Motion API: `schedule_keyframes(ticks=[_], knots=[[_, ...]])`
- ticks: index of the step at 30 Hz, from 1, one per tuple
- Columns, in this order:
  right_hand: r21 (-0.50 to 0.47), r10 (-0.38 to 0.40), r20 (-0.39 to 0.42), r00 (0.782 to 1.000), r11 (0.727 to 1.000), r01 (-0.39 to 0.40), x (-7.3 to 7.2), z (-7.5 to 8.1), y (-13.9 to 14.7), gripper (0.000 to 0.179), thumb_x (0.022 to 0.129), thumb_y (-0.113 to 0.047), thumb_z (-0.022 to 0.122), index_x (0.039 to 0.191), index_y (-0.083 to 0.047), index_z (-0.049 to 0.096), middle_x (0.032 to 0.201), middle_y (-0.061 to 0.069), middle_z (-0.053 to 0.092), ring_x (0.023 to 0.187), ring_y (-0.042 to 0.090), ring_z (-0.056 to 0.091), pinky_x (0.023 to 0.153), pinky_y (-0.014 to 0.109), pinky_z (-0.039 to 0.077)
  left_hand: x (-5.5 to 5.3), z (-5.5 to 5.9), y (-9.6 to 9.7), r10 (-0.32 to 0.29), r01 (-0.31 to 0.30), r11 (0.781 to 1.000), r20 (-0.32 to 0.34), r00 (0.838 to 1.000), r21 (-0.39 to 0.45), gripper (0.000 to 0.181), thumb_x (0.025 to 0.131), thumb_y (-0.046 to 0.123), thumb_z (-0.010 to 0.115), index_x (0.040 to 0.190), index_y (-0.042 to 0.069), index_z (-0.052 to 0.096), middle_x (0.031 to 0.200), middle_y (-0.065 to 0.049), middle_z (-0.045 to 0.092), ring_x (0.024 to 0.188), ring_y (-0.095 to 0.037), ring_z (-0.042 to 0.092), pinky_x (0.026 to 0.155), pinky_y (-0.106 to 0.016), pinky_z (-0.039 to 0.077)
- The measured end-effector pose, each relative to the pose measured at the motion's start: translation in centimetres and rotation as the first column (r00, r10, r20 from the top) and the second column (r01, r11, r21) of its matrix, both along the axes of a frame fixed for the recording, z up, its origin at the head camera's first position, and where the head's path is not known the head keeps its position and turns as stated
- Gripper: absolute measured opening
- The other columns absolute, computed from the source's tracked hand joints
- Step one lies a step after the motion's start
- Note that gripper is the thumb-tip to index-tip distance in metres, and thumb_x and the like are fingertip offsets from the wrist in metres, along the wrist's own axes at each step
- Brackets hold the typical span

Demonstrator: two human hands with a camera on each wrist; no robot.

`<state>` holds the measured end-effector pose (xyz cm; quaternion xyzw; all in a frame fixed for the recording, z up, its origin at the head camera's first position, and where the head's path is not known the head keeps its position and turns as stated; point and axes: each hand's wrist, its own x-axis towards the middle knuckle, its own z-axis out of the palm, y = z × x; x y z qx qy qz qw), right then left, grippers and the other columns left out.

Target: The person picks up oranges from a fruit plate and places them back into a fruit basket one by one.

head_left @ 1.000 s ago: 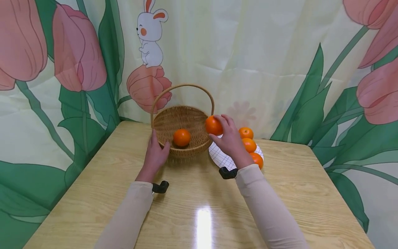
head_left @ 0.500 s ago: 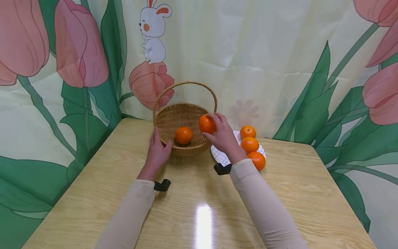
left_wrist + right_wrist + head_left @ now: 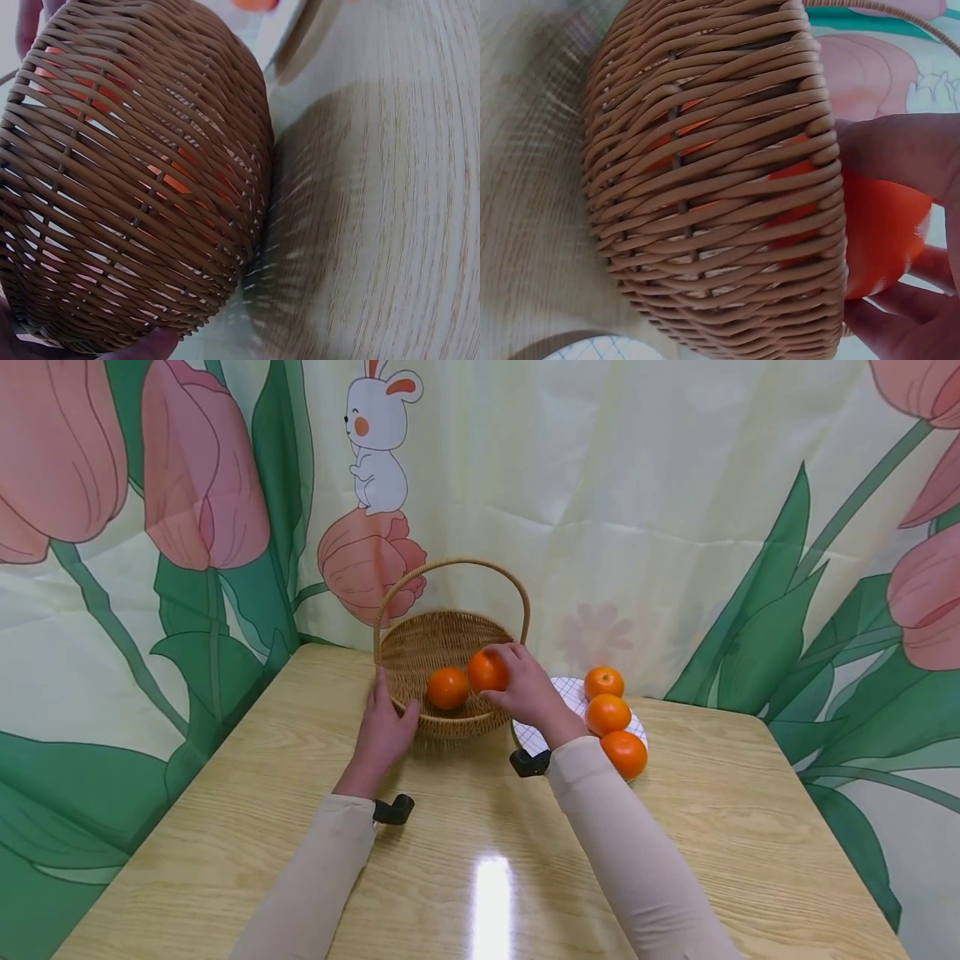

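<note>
At the back of the table stands a wicker basket [image 3: 465, 727] with an arched handle. My left hand [image 3: 381, 739] holds its left front side, thumb toward the front and fingers along the left; in the left wrist view the thumb [image 3: 146, 346] lies on the weave. My right hand [image 3: 531, 693] grips an orange [image 3: 486, 671] inside the basket's right rim. The right wrist view shows this orange [image 3: 881, 232] between thumb and fingers, partly behind the weave. Another orange [image 3: 447, 688] lies in the basket, beside the held one.
To the right of the basket is a white checked plate [image 3: 531, 741] with several oranges [image 3: 608, 715] on it. The wooden table [image 3: 420, 877] reaches back to a tulip-printed curtain [image 3: 637, 527] behind the basket.
My right hand has carried its orange left and slightly down, from above the plate's side over the rim into the basket. My left hand stays on the basket. The view has shifted slightly.
</note>
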<state>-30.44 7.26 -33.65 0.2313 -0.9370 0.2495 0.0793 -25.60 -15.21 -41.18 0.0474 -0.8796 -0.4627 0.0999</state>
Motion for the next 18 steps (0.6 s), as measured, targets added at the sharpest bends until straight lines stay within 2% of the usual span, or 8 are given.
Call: schedule_keyframes(ticks=[5, 11, 18], knots=[[0.041, 0.01, 0.034, 0.999, 0.999, -0.012, -0.5, 0.2, -0.5, 0.064, 0.072, -0.031, 0.074, 0.128, -0.023, 0.045, 0.132, 0.007, 0.042, 0.112, 0.03, 0.049, 0.092, 0.047, 0.043, 0.0, 0.0, 0.0, 0.001, -0.001, 1.0, -0.004, 1.0, -0.003, 0.08, 0.088, 0.041, 0.042, 0.147, 0.019, -0.008, 0.152, -0.016, 0.01, 0.135, -0.038, 0.024, 0.104, -0.052, 0.028], [0.099, 0.023, 0.117, 0.993, 0.994, -0.035, -0.9, 0.0, -0.8, 0.065, 0.073, -0.036, 0.072, 0.13, -0.024, 0.044, 0.134, 0.007, 0.042, 0.112, 0.028, 0.047, 0.092, 0.046, 0.043, 0.0, 0.0, 0.0, 0.002, -0.002, 1.0, -0.003, 1.0, -0.012, 0.081, 0.088, 0.044, 0.041, 0.147, 0.019, -0.008, 0.152, -0.016, 0.01, 0.134, -0.038, 0.025, 0.104, -0.052, 0.029], [0.166, 0.036, 0.162, 0.986, 0.984, -0.063, -1.1, 0.1, -1.4, 0.062, 0.073, -0.038, 0.071, 0.129, -0.026, 0.046, 0.128, 0.006, 0.048, 0.106, 0.025, 0.048, 0.09, 0.043, 0.043, 0.1, 0.1, 0.0, 0.006, -0.006, 1.0, 0.005, 1.0, 0.001, 0.082, 0.088, 0.043, 0.043, 0.147, 0.02, -0.008, 0.152, -0.016, 0.011, 0.133, -0.038, 0.027, 0.104, -0.051, 0.03]])
